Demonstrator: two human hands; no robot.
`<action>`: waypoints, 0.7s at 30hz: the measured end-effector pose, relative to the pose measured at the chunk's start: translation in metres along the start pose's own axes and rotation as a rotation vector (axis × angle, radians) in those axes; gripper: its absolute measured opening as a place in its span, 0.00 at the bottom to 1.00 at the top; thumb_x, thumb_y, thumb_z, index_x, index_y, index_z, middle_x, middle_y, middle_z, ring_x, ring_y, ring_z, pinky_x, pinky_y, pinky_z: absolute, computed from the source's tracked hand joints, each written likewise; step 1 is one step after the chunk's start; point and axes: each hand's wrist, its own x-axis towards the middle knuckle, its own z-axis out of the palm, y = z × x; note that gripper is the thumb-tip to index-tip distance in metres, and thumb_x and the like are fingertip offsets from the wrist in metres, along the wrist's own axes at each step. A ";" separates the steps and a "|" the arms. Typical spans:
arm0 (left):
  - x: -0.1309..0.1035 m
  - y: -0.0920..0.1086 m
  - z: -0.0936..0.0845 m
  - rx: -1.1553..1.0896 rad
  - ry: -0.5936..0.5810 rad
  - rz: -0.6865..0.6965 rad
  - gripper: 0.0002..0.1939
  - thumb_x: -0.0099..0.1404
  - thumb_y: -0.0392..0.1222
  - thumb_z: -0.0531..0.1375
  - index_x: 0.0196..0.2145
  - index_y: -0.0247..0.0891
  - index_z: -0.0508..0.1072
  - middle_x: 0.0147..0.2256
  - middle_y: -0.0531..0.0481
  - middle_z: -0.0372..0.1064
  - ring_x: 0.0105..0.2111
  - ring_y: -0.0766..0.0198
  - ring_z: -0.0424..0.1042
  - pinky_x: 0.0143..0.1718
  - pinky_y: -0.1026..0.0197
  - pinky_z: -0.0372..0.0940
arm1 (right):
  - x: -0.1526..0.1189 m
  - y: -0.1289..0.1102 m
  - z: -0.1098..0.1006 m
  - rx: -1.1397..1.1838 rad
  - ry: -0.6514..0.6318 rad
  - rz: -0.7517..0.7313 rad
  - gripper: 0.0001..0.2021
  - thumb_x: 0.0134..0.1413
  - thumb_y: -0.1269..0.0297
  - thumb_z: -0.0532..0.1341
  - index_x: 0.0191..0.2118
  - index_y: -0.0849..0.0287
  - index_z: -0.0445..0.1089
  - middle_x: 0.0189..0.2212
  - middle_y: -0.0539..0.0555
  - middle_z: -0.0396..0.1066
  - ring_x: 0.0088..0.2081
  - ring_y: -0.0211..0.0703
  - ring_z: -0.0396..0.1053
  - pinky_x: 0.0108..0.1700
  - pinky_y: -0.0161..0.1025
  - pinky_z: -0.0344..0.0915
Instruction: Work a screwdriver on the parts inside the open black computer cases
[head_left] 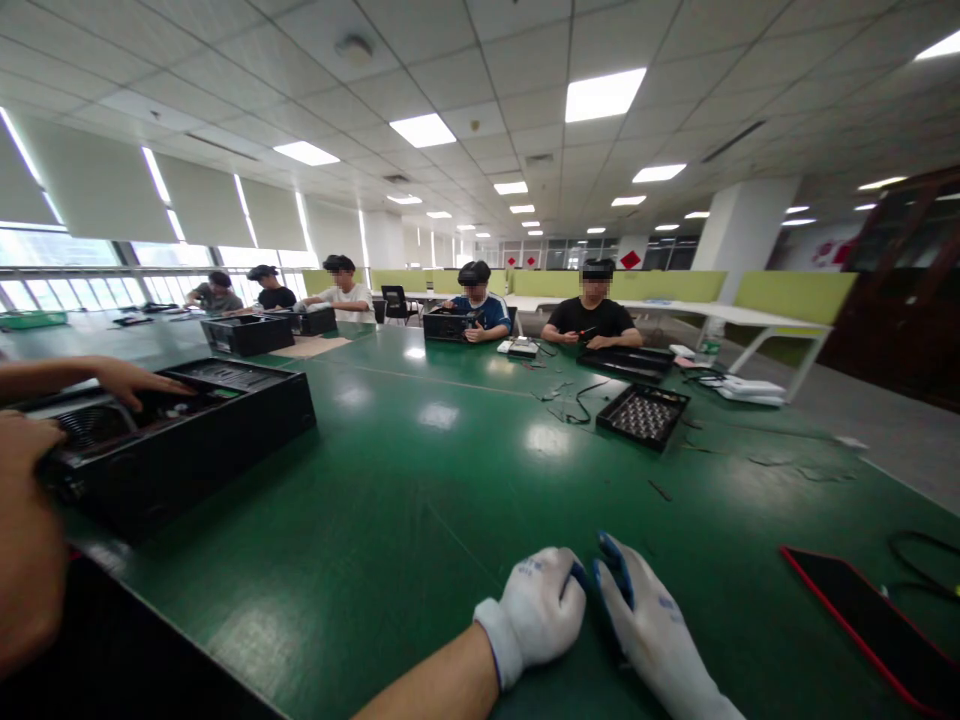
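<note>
My left hand [541, 608], in a white glove with blue on the finger side, rests low over the green table [420, 500]. Its fingers are curled inward, and whatever they may hold is hidden. Just to the right, my right hand [643, 610] wears a matching glove, with thumb and fingers apart and nothing seen between them. The two hands are close together near the table's front edge. Further right lies a dark flat panel with a red rim [874, 630].
At the left, another person's hands [131, 380] are at an open black computer case [202, 440]. A black tray [643, 415], a cable [581, 400] and small scraps lie ahead. Several people sit across the table with more cases. A bottle [711, 342] stands at the far right.
</note>
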 end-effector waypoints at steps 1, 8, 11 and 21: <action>-0.003 -0.002 0.003 -0.007 0.017 0.003 0.13 0.74 0.41 0.49 0.46 0.40 0.73 0.45 0.43 0.76 0.45 0.54 0.75 0.50 0.54 0.70 | -0.001 0.001 0.001 0.004 -0.004 -0.001 0.37 0.63 0.37 0.54 0.64 0.62 0.70 0.61 0.67 0.73 0.63 0.62 0.72 0.68 0.58 0.66; -0.017 -0.013 0.003 -0.048 0.091 0.061 0.11 0.75 0.41 0.50 0.45 0.41 0.73 0.42 0.45 0.76 0.43 0.55 0.76 0.48 0.55 0.70 | -0.010 -0.003 0.006 -0.004 -0.078 -0.050 0.37 0.66 0.37 0.51 0.65 0.64 0.69 0.64 0.67 0.71 0.65 0.61 0.69 0.70 0.59 0.63; -0.016 -0.013 0.001 -0.027 0.089 0.073 0.12 0.75 0.41 0.50 0.46 0.41 0.73 0.42 0.45 0.77 0.43 0.54 0.76 0.47 0.55 0.71 | -0.011 -0.004 0.006 0.003 -0.083 -0.050 0.37 0.66 0.38 0.52 0.65 0.63 0.69 0.63 0.67 0.72 0.65 0.62 0.70 0.70 0.60 0.64; -0.016 -0.012 -0.001 0.040 0.072 0.137 0.11 0.74 0.41 0.52 0.47 0.41 0.74 0.42 0.46 0.77 0.41 0.54 0.78 0.44 0.55 0.72 | -0.009 -0.003 0.008 0.011 -0.071 -0.042 0.35 0.66 0.38 0.52 0.63 0.62 0.71 0.62 0.67 0.73 0.64 0.61 0.70 0.69 0.60 0.64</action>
